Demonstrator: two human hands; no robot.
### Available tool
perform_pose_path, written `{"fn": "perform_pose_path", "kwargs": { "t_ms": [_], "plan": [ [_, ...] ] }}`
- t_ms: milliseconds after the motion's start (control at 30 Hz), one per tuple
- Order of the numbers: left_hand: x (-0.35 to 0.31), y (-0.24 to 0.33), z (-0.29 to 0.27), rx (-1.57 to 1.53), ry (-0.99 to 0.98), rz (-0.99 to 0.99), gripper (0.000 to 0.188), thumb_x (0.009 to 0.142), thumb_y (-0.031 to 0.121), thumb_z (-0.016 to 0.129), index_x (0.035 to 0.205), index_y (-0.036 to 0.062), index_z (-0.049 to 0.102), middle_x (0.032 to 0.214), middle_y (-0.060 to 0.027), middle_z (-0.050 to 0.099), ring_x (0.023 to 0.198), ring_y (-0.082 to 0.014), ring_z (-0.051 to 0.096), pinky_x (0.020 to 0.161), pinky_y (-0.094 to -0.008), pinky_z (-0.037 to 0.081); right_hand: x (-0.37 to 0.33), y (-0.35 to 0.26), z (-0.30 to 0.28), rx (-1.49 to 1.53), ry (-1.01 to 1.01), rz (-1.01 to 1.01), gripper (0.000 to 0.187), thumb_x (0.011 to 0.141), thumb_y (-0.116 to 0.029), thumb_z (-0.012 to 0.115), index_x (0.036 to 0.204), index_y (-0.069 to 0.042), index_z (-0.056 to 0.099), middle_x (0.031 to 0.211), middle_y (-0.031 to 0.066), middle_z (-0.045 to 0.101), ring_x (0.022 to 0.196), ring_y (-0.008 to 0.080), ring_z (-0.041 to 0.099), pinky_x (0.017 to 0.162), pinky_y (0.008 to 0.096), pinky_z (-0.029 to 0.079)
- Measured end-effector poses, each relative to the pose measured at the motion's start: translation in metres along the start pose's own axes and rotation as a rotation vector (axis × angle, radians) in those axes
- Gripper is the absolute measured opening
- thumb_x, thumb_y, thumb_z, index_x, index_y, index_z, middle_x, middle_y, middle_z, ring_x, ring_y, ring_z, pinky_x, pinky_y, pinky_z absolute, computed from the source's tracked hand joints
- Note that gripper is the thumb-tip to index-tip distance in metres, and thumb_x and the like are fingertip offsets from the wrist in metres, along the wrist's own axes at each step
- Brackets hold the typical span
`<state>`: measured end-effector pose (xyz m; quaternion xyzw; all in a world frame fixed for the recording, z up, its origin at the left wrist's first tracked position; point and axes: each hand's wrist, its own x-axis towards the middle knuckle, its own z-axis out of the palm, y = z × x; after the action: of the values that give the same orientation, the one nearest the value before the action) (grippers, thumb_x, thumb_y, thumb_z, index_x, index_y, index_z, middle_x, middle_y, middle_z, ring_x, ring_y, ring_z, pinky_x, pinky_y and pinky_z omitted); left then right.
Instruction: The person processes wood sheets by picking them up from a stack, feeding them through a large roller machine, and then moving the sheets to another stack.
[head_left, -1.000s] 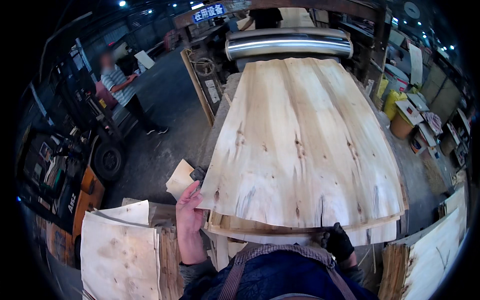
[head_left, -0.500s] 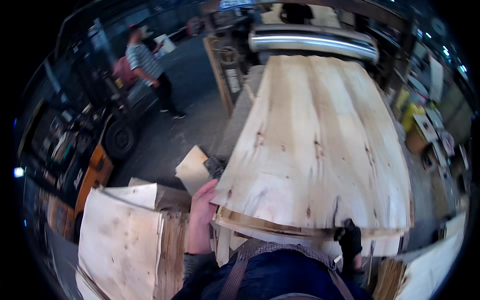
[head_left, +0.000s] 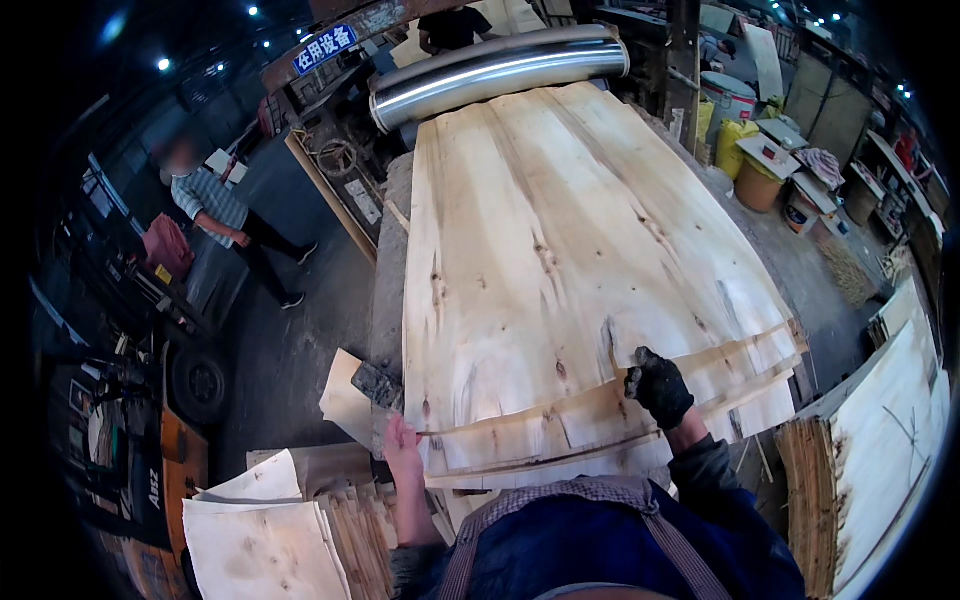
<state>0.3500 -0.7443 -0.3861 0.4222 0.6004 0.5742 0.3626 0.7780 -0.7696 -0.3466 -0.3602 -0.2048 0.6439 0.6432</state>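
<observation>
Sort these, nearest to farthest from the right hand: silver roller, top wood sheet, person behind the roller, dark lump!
Head view, from the right hand:
1. Top wood sheet, its near edge by the hand
2. Dark lump, to the left
3. Silver roller, at the sheet's far end
4. Person, behind the roller

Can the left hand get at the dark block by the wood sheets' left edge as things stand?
Likely yes: the left hand is just below the dark block in the picture, and nothing visible lies between them.
</observation>
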Motion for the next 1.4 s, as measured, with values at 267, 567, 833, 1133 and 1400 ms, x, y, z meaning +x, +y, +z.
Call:
{"fn": "perform_pose_path", "kwargs": {
  "t_ms": [267, 567, 833, 1133, 1400],
  "plan": [
    [-0.02, -0.017, 0.015, 0.406, 0.021, 0.262, 0.051, 0.08, 0.005, 0.056, 0.126, -0.0025, 0.036, 0.129, -0.0208, 0.039, 0.12, -0.03, 0.038, 0.099, -0.0346, 0.032, 0.024, 0.003, 0.002, 0.03, 0.038, 0.141, 0.019, 0.083, -0.029, 0.058, 0.083, -0.011, 0.053, 0.06, 0.0068, 0.053, 0.05, 0.0211, 0.051, 0.051, 0.0324, 0.044],
    [-0.031, -0.017, 0.026, 0.985, -0.04, 0.362, 0.058, 0.074, 0.021, 0.063, 0.123, -0.0009, 0.041, 0.13, -0.0202, 0.037, 0.118, -0.0411, 0.032, 0.101, -0.045, 0.028, 0.087, -0.022, 0.011, 0.148, -0.17, 0.202, 0.004, 0.082, -0.022, 0.053, 0.079, -0.022, 0.051, 0.063, 0.004, 0.055, 0.055, 0.0212, 0.053, 0.051, 0.0321, 0.042],
    [-0.03, -0.03, 0.035, 0.959, -0.012, 0.282, 0.065, 0.074, 0.03, 0.064, 0.127, 0.0021, 0.038, 0.132, -0.0183, 0.034, 0.12, -0.0394, 0.029, 0.101, -0.0455, 0.026, 0.145, -0.014, 0.008, 0.201, -0.26, 0.254, 0.014, 0.082, -0.028, 0.057, 0.073, -0.019, 0.05, 0.062, 0.0036, 0.053, 0.053, 0.0223, 0.051, 0.05, 0.0337, 0.042],
    [-0.022, -0.02, 0.038, 1.06, 0.018, -0.017, 0.082, 0.066, 0.046, 0.069, 0.13, 0.0078, 0.036, 0.131, -0.0116, 0.031, 0.12, -0.0337, 0.03, 0.1, -0.0433, 0.025, 0.266, -0.017, 0.02, 0.342, -0.317, 0.22, 0.015, 0.084, -0.019, 0.052, 0.07, -0.015, 0.048, 0.057, 0.0038, 0.05, 0.049, 0.0209, 0.049, 0.043, 0.0327, 0.042],
    [-0.006, -0.026, 0.029, 1.001, 0.05, -0.054, 0.076, 0.065, 0.045, 0.07, 0.127, 0.0117, 0.041, 0.129, -0.014, 0.032, 0.12, -0.0328, 0.03, 0.099, -0.0435, 0.027, 0.229, 0.015, 0.007, 0.044, -0.313, 0.303, 0.009, 0.081, -0.012, 0.057, 0.09, -0.011, 0.057, 0.095, 0.0079, 0.061, 0.09, 0.0235, 0.059, 0.08, 0.04, 0.049]
  ]
}}
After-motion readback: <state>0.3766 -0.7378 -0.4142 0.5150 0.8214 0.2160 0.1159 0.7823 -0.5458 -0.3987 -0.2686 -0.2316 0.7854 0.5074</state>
